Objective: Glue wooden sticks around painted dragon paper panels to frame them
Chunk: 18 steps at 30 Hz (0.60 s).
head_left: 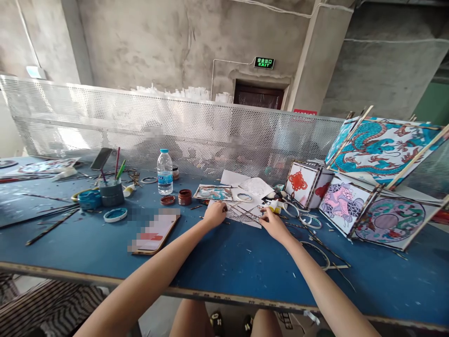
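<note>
A sheet with a black line drawing [244,216] lies on the blue table between my hands, with thin sticks across it. At its left edge, my left hand [214,215] has its fingers curled together; what they pinch is too small to make out. My right hand [274,225] is at the right edge, thumb and fingers closed in a pinch whose content I cannot see clearly. Just beyond are a white ring [244,198], a painted picture [213,193] and a yellow-labelled bottle [275,208]. An open jar of brown paint [184,197] stands left of them.
Paper lanterns with painted panels [343,203] stand at the right. Rings [310,221] and sticks lie near my right forearm. A phone [156,231], a water bottle [164,172], a brush pot [111,193] and blue paint [89,200] are on the left. A perforated metal screen [196,135] runs behind.
</note>
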Motion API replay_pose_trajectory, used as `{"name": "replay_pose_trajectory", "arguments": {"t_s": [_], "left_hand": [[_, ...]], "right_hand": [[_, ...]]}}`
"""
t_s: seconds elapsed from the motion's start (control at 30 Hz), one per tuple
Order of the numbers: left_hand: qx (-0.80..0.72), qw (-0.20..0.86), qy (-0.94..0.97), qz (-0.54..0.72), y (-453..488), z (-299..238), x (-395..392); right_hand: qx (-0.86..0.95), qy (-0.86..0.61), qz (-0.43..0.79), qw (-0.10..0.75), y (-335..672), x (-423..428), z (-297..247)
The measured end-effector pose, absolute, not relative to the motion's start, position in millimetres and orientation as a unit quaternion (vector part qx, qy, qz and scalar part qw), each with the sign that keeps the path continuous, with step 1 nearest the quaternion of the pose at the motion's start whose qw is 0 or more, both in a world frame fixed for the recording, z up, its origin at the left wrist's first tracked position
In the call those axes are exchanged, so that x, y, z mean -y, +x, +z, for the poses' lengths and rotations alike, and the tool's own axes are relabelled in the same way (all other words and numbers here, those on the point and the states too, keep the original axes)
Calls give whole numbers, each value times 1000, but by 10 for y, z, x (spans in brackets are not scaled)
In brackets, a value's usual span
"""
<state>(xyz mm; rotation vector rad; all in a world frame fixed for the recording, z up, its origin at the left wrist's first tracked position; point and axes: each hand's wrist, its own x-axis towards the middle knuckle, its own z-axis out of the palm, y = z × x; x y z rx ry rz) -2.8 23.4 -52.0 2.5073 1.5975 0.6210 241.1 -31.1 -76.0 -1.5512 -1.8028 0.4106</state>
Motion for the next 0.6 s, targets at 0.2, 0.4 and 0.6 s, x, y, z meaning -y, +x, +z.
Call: {"name": "replay_pose_trajectory", "arguments": {"t_s": [0.2, 0.4, 0.6], "left_hand": [[-570, 26, 798, 196, -58, -465, -232], [-627, -3, 760, 174, -94, -423, -214], [-646, 27, 747, 156, -99, -401, -196]], "right_hand": [[714, -576, 174, 357, 2429, 300, -784], [732, -548, 195, 356, 2342, 397, -682], [766, -505, 222, 330, 2281, 492, -595]]}}
